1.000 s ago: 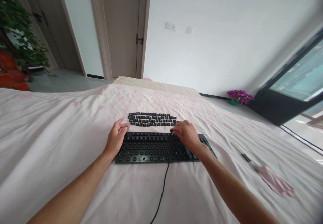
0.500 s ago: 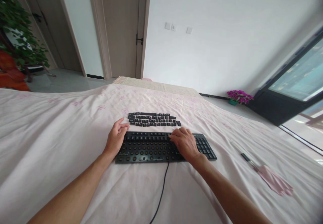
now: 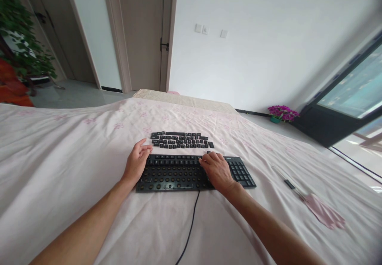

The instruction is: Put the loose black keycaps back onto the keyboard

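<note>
A black keyboard (image 3: 176,175) lies on the cloth, its cable trailing toward me. Its lower rows are bare of keycaps on the left and middle; the upper rows and the number pad still carry theirs. My right hand (image 3: 217,170) rests over the right-middle part, fingers curled and closed at the upper rows; what they grip is hidden. A small dark sliver shows just beyond its fingertips. Beside the keyboard's upper left corner, my left hand (image 3: 137,161) is open, fingers apart, thumb close to the edge. Behind the keyboard, loose black keycaps (image 3: 179,142) lie in rows.
A pale pink floral cloth (image 3: 89,153) with folds covers the surface. To the right lie a thin tool with a dark grip (image 3: 289,184) and a pink glove (image 3: 324,211). Beyond are a door, a white wall and a pot of purple flowers (image 3: 283,113).
Both hands stay in nearly the same place. A small dark sliver now shows beyond my right fingertips. The whole view has shifted slightly.
</note>
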Tool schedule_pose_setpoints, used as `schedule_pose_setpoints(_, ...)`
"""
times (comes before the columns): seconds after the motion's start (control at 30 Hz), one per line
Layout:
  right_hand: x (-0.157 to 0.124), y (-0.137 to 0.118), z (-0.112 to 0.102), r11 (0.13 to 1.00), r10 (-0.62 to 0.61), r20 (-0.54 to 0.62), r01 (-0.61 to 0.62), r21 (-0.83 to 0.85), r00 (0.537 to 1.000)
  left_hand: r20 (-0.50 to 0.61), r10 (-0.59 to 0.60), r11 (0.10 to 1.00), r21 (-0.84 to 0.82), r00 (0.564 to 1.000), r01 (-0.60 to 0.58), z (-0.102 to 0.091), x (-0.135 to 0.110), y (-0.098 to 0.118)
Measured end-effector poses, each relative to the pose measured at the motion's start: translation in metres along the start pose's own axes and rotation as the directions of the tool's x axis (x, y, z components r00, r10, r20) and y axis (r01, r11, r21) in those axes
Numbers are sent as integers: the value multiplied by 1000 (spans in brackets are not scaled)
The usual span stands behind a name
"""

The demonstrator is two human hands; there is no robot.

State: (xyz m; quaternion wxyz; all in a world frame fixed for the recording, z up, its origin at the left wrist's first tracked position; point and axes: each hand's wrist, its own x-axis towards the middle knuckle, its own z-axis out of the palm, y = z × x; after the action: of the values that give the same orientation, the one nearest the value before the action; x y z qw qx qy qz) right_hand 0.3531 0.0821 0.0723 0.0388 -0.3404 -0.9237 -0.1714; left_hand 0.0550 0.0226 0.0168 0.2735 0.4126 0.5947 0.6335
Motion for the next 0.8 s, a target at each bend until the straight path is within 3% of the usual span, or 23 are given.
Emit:
schedule_pose_setpoints(0.3, -5, -18, 3, 997, -15, 30, 17, -79, 999, 6, -3, 1000, 12, 1000, 2, -1, 0, -1)
schedule_pose_setpoints(0.5, -2, 3, -13, 996, -5, 87, -3, 95, 996, 7, -1, 1000, 12, 1000, 1, 0, 1, -3)
schedule_pose_setpoints(0.6, -2, 33, -15, 953, 159, 46, -165, 253, 986, 7, -7, 1000, 5, 1000, 7, 0, 2, -4)
schedule_pose_setpoints(0.7, 2, 61, -7, 887, 362, 22, -352, 298, 932, 9, -8, 1000, -1, 1000, 8, 0, 2, -4)
schedule_pose_setpoints(0.8, 13, 74, 5, 867, 408, 89, -416, 274, 909, 11, -9, 1000, -8, 1000, 9, 0, 2, -3)
